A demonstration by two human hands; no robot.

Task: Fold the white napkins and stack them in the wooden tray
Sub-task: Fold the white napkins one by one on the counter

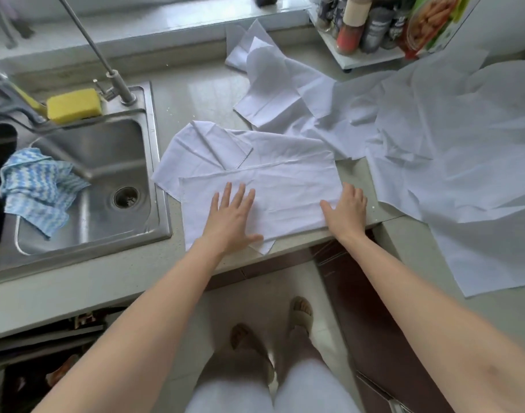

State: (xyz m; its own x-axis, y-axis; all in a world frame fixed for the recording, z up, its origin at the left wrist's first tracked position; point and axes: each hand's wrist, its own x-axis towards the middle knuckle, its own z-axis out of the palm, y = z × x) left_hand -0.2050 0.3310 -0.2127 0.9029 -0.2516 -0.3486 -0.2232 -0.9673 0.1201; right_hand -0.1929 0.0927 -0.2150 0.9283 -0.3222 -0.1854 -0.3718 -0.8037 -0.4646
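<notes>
Two hands lie flat on one napkin (258,201) at the counter's (195,93) front edge. Your left hand (233,219) rests palm down on the napkin's left half, fingers straight and spread, thumb out toward the near edge; it grips nothing, and the cloth lies under the whole palm and the fingers. Your right hand (346,208) sits at the napkin's right edge, fingers straight and close together, pointing away from you, thumb stretched left across the cloth; it too presses rather than holds. The napkin is folded into a wide band, its upper layer ending in a straight fold line just beyond your fingertips, with a loose corner turned over at the far left. More napkins (434,135) lie loose and overlapping behind it and off to the right. To the left is the sink (85,162), with a sponge (73,106) on its rim and a blue cloth (36,186) draped into the basin.
</notes>
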